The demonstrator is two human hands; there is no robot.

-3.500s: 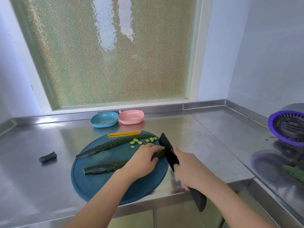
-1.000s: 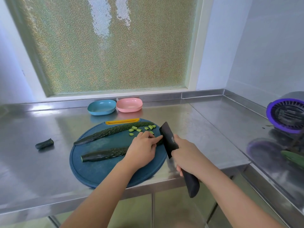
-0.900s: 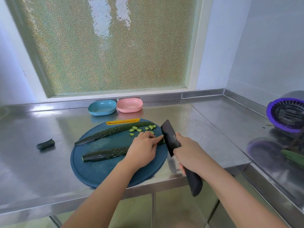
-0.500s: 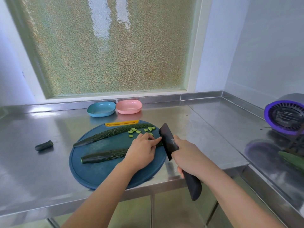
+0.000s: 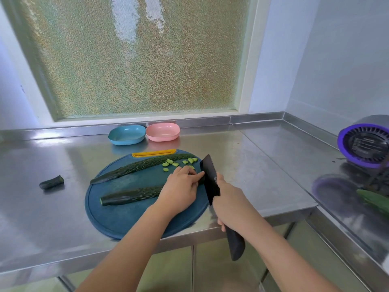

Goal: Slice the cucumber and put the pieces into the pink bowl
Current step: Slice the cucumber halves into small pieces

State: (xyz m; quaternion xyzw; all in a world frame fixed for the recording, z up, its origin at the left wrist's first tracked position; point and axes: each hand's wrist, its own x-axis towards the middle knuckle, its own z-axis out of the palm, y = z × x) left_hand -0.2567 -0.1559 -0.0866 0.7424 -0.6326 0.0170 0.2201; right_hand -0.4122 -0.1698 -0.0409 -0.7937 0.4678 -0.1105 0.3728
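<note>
**Two hands, one knife, two cucumber halves on the board**

One round dark-blue plastic cutting board [image 5: 130, 218] lies on the brushed steel counter [image 5: 263, 161], with a yellow slot handle at its far edge. Two long, dark-green, bumpy-skinned halves of a cucumber lie on it. The far cucumber half [image 5: 139, 166] crosses the board's far part and tapers to a point. The near cucumber half [image 5: 130, 196] crosses the board's middle and shows a flat cut end. About eight small pale-green cucumber pieces [image 5: 174, 164] are scattered on the board's far right part. One short dark cucumber stub [image 5: 51, 182] lies on the counter, well off the board's left side.

Two smooth, shallow, rounded-rectangle bowls stand side by side beyond the board's far edge: one pink bowl [image 5: 163, 132] and one blue bowl [image 5: 127, 134]. No pieces can be seen in either.

The left hand [image 5: 181, 190] rests on the right end of the near cucumber half, its fingers bent over it and holding it down on the board. The rest of that half sticks out from under the hand toward the board's left side. The right hand [image 5: 229, 203] is wrapped round the one matte black broad-bladed knife [image 5: 210, 178]. The blade stands just beside the left fingertips, at the board's right edge, and the black handle juts out past the board's near side.

Far to the right of the board stands one round purple-rimmed appliance [image 5: 364, 144].
</note>
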